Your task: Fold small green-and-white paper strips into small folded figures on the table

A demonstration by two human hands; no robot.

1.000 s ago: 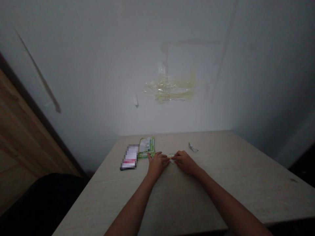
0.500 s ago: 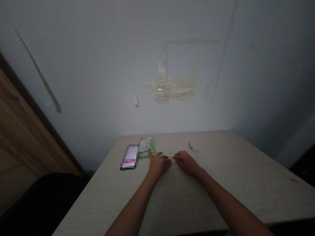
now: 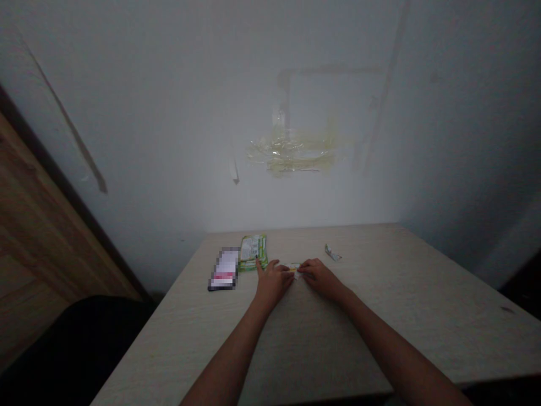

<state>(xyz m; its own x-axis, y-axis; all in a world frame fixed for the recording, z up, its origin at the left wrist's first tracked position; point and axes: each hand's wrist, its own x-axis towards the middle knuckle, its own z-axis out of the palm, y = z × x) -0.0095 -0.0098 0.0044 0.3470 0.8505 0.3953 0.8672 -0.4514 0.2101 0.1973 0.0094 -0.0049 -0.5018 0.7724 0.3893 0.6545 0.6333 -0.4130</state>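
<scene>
My left hand (image 3: 270,279) and my right hand (image 3: 320,277) rest close together on the pale wooden table (image 3: 321,332). Between their fingertips lies a small light strip (image 3: 295,268) with a yellowish part, pinched from both sides. The left index finger sticks out toward a green packet (image 3: 253,251) lying just beyond the left hand. What the strip is I cannot make out in the dim light.
A phone (image 3: 224,269) lies left of the green packet. A small crumpled scrap (image 3: 332,252) sits beyond my right hand. The table stands against a white wall with tape remains (image 3: 291,151). A wooden panel (image 3: 38,225) is at the left.
Both hands stay on the small strip with only slight finger shifts. The left index finger has stretched a little toward the green packet.
</scene>
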